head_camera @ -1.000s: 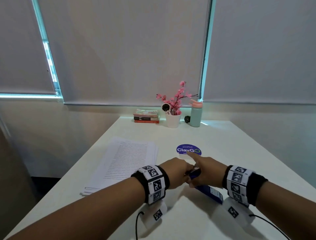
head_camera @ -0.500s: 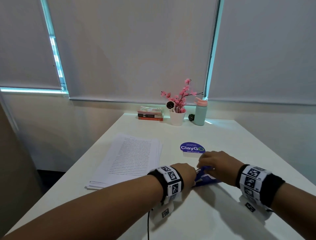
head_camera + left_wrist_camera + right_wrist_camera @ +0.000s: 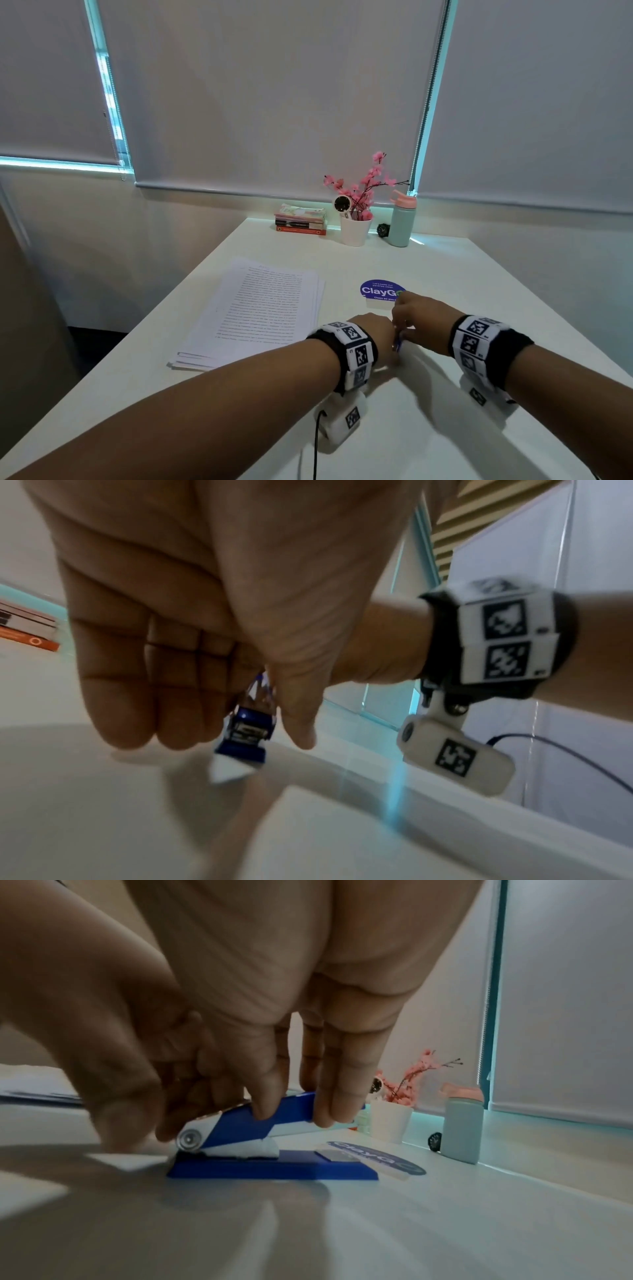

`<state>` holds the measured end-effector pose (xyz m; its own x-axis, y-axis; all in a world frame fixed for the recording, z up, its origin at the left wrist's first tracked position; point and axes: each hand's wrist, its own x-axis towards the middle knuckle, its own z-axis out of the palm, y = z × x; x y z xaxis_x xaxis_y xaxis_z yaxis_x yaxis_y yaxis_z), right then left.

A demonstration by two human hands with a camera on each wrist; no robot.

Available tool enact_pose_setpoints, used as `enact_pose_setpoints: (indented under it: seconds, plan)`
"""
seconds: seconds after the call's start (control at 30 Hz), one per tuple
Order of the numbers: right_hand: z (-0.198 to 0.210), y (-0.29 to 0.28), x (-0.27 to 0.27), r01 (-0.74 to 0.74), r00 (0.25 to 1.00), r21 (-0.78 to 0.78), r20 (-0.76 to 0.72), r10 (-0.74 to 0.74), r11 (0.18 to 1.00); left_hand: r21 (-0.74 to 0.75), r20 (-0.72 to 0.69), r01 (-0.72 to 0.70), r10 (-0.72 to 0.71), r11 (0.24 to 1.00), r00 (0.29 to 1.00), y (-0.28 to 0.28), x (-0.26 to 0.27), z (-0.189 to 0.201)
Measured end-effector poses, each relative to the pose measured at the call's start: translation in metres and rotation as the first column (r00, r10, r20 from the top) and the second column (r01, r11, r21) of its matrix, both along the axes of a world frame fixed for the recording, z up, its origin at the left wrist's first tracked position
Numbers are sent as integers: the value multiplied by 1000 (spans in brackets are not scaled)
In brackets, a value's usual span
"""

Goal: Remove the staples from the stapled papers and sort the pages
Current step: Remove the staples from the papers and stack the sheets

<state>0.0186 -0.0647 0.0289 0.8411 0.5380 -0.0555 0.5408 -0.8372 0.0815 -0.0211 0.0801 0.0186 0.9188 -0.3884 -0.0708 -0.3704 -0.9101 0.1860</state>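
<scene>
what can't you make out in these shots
- Stapler: hidden in the head view behind the left hand and right hand.
- Staples in the paper stack: too small in the head view.
- Left hand's hold: blurred in the left wrist view.
- Sticker: cut by the right hand.

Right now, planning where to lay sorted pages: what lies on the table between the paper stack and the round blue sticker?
In the head view, only bare white table lies between the paper stack and the blue sticker.
</scene>
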Motion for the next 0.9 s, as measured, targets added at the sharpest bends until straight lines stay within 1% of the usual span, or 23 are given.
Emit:
enact_pose_setpoints:
  seconds: [0.03,0.1,0.17,0.23,0.27,0.3,0.37,0.43,0.47,0.5,0.53,0.57,0.6,0.67,0.7,0.73,0.83,0.87,0.9]
  plan:
    - [2,2,2,10,1000,0,-12,-10,1000,-13,-3,-23,23,1000,1000,6,2,4]
    - [5,8,6,48,999,22,-13,-47,999,-73,23,-111,113,991,993,29,12,16]
    - [10,18,5,98,995,124,18,-101,987,-178,54,-232,245,956,968,68,26,30]
    - [14,32,1,98,992,278,47,-115,955,-272,56,-386,415,881,908,117,40,41]
    - [15,41,-1,87,991,330,64,-114,940,-281,38,-477,507,833,861,142,45,44]
    - [17,51,-3,76,991,357,76,-110,931,-270,5,-567,590,778,808,167,49,44]
    - [17,72,-5,68,995,384,42,-91,921,-244,-71,-671,677,700,732,208,50,41]
    - [15,92,-5,147,987,416,-124,-104,897,-208,-122,-715,707,668,696,236,47,35]
    - [12,101,-2,212,966,437,-231,-119,874,-164,-140,-723,710,671,690,245,45,33]
    - [8,109,1,288,930,465,-345,-128,837,-109,-153,-722,706,683,691,251,42,31]
    - [3,117,5,368,881,502,-457,-121,783,-48,-145,-702,691,710,708,255,40,29]
    - [-2,125,10,441,832,535,-545,-105,720,1,-171,-689,679,724,714,258,38,28]
    - [-7,131,15,494,796,549,-597,-97,674,16,-203,-686,674,728,710,260,40,25]
    - [-15,142,23,527,775,540,-623,-109,656,32,-223,-679,667,734,711,260,39,20]
    - [-19,148,26,524,780,534,-614,-122,664,-10,-253,-704,679,710,689,259,40,18]
    - [-23,151,29,513,791,518,-596,-141,684,-54,-260,-705,671,708,694,257,42,17]
    - [-34,154,40,467,828,413,-514,-224,781,-18,-264,-641,614,768,744,251,44,17]
    - [-37,154,43,452,839,394,-492,-231,800,-50,-287,-659,621,750,729,249,44,19]
    - [-39,152,44,452,839,397,-493,-230,799,-36,-284,-650,616,759,735,248,44,20]
